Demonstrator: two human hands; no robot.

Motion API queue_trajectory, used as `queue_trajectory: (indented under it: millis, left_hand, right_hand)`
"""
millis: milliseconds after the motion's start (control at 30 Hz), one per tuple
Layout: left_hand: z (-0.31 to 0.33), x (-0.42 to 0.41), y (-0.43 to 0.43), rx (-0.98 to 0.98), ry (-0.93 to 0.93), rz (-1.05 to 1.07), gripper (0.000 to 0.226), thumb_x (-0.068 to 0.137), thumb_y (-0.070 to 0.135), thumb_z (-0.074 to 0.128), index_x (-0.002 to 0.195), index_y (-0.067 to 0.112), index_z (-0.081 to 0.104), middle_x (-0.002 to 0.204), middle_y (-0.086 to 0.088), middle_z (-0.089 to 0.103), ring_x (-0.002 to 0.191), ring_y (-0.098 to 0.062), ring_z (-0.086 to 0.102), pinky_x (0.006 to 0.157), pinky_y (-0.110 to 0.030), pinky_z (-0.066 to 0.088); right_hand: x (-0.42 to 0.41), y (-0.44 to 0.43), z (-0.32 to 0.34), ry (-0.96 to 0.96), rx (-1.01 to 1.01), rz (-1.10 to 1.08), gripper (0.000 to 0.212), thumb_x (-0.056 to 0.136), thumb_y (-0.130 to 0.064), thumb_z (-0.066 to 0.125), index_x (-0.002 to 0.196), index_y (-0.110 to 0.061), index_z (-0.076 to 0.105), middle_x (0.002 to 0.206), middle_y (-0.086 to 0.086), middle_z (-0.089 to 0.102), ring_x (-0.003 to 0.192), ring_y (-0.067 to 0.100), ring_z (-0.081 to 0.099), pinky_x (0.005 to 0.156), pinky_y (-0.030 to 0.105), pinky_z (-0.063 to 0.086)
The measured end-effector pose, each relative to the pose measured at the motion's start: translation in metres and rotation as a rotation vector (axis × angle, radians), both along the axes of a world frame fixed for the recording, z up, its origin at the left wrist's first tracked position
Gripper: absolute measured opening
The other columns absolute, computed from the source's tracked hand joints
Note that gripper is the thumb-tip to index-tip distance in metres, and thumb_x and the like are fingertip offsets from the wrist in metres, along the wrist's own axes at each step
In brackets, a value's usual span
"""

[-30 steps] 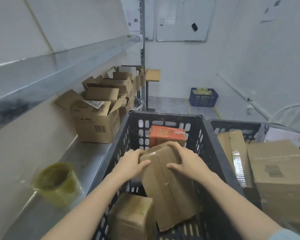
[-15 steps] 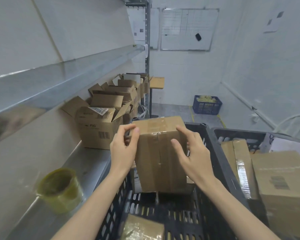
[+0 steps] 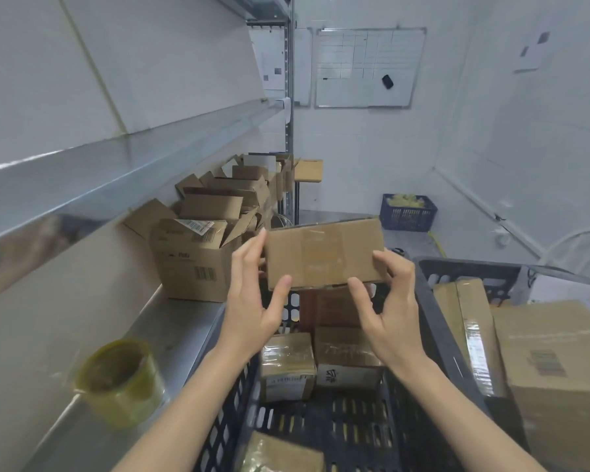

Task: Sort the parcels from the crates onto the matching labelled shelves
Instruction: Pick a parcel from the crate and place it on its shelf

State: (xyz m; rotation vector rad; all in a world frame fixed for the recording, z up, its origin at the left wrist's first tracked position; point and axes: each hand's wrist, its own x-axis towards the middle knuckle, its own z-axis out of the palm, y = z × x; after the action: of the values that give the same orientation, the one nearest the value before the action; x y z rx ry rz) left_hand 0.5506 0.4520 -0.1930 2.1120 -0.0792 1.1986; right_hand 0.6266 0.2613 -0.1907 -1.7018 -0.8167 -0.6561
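1. the parcel (image 3: 324, 255), a taped brown box, is held in the air above the far end of the black crate (image 3: 433, 321), long side level, broad face toward the camera.
2. the left hand (image 3: 249, 301) grips the parcel's left end: fingers up along that end, thumb on the lower near edge.
3. the right hand (image 3: 389, 311) grips the right end, fingers curled round the corner and thumb under the lower edge.
4. in the crate, below the hands, two small parcels (image 3: 286, 366) sit side by side, touching; another lies at the near edge, partly cut off.
5. a second crate (image 3: 467, 267) stands against the first one's right side, packed with larger boxes (image 3: 552, 362).
6. the metal shelf (image 3: 171, 328) runs along the crate's left side; a tape roll (image 3: 120, 379) lies at its near end and open cartons (image 3: 191, 260) stand further along, in a row toward the far end.
7. an upper shelf (image 3: 116, 172) runs above it.
8. a blue crate (image 3: 407, 212) sits on the floor by the far wall, under a whiteboard (image 3: 365, 66).
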Motion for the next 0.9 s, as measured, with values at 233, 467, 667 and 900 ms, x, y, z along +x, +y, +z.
queue_trajectory:
  millis: [233, 467, 667, 900]
  left_hand:
    - [-0.014, -0.001, 0.006, 0.008, 0.166, -0.056, 0.083, 0.093, 0.023, 0.057, 0.154, 0.037, 0.004, 0.140, 0.015, 0.020, 0.127, -0.010, 0.040, 0.105, -0.038, 0.044]
    - [-0.016, -0.008, 0.013, -0.273, 0.345, -0.177, 0.080, 0.083, 0.038, 0.070, 0.150, 0.035, 0.026, 0.137, 0.022, 0.034, 0.120, 0.007, 0.045, 0.090, -0.007, 0.043]
    - [-0.020, -0.006, 0.004, -0.347, 0.524, -0.116, 0.034, 0.093, 0.053, 0.054, 0.122, 0.035, 0.055, 0.126, 0.016, 0.058, 0.116, 0.004, 0.052, 0.085, -0.005, 0.041]
    - [-0.021, -0.005, 0.002, -0.369, 0.626, -0.070, 0.054, 0.092, 0.038, 0.062, 0.141, 0.033, 0.039, 0.128, 0.021, 0.050, 0.096, 0.018, 0.055, 0.081, -0.010, 0.044]
  right_hand:
    - [0.003, -0.005, -0.015, 0.148, -0.086, 0.106, 0.083, 0.084, -0.024, 0.071, 0.136, -0.057, 0.015, 0.126, -0.010, 0.033, 0.118, -0.016, 0.040, 0.091, 0.004, 0.039]
    - [0.006, -0.013, -0.019, 0.275, -0.175, 0.134, 0.093, 0.075, -0.034, 0.080, 0.142, -0.053, 0.017, 0.130, -0.013, 0.035, 0.122, -0.009, 0.039, 0.096, 0.019, 0.044]
    - [0.006, -0.012, -0.027, 0.480, -0.333, 0.113, 0.086, 0.071, -0.068, 0.066, 0.143, -0.036, 0.030, 0.135, -0.021, 0.035, 0.126, -0.003, 0.037, 0.106, 0.026, 0.038]
    - [0.005, -0.008, -0.032, 0.530, -0.340, 0.103, 0.093, 0.072, -0.069, 0.065, 0.148, -0.036, 0.022, 0.149, -0.022, 0.030, 0.134, 0.000, 0.034, 0.111, 0.034, 0.037]
